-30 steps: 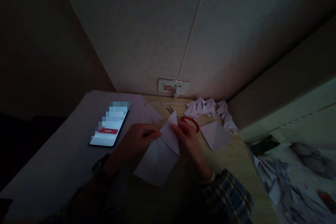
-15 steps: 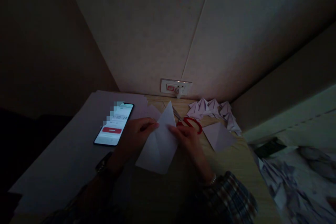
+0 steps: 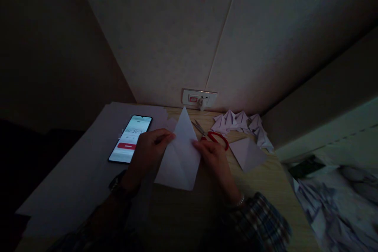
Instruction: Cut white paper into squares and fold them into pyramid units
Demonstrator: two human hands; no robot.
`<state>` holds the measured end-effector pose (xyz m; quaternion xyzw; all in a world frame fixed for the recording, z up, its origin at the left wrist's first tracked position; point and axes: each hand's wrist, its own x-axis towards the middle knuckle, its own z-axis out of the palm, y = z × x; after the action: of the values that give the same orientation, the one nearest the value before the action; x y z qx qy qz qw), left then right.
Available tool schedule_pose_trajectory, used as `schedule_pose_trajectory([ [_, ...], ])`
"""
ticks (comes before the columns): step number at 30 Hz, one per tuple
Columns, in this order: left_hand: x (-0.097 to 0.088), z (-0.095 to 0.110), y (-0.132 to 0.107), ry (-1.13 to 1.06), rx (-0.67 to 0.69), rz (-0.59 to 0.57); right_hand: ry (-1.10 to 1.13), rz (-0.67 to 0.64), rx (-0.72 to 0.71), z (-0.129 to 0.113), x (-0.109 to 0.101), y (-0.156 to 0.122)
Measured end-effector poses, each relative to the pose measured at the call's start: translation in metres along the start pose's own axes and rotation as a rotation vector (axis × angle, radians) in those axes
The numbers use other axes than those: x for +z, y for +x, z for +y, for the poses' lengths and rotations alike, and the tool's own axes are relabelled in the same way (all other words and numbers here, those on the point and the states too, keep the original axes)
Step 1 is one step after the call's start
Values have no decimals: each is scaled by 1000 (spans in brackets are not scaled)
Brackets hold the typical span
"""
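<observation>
A white sheet of paper point(image 3: 180, 153), folded to a point at its far end, lies on the wooden table point(image 3: 265, 189) between my hands. My left hand point(image 3: 150, 151) pinches its left edge with fingers curled. On the right edge my right hand point(image 3: 212, 157) presses with closed fingers. Red-handled scissors point(image 3: 214, 138) lie just behind my right hand.
A lit phone point(image 3: 130, 138) rests on a large pale sheet point(image 3: 73, 177) at the left. A folded paper square point(image 3: 247, 153) and a heap of several folded paper pieces point(image 3: 242, 123) lie at the right. A wall socket point(image 3: 198, 97) is behind; a bed point(image 3: 339, 201) at far right.
The far flap of the paper has been raised and flattened into a tall point reaching toward the socket. Both hands stayed at its sides, shifting slightly.
</observation>
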<state>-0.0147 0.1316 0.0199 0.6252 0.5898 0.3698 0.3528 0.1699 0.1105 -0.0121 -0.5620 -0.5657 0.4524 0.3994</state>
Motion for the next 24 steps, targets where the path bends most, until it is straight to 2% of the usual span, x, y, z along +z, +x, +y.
schedule_pose_trajectory([
  [5,0,1,-1,-50,-24,18,30,-9,-8,-1,0,-1],
  [9,1,-1,0,-64,-30,-13,18,50,-34,-2,1,-2],
  [13,1,-5,2,-146,-72,12,40,116,-76,0,1,-2],
  [17,-2,-7,7,-232,-138,-202,41,247,-104,2,-6,-4],
  [18,-3,-7,8,-253,-151,-225,35,256,-110,1,-8,-5],
  [20,-6,-9,10,-313,-158,-178,-14,199,-142,-3,-14,-6],
  [22,-8,-10,11,-393,-126,-139,-117,64,-217,-9,-19,-8],
  [24,-10,-10,10,-374,-72,-221,-207,-39,-297,-14,-22,-9],
])
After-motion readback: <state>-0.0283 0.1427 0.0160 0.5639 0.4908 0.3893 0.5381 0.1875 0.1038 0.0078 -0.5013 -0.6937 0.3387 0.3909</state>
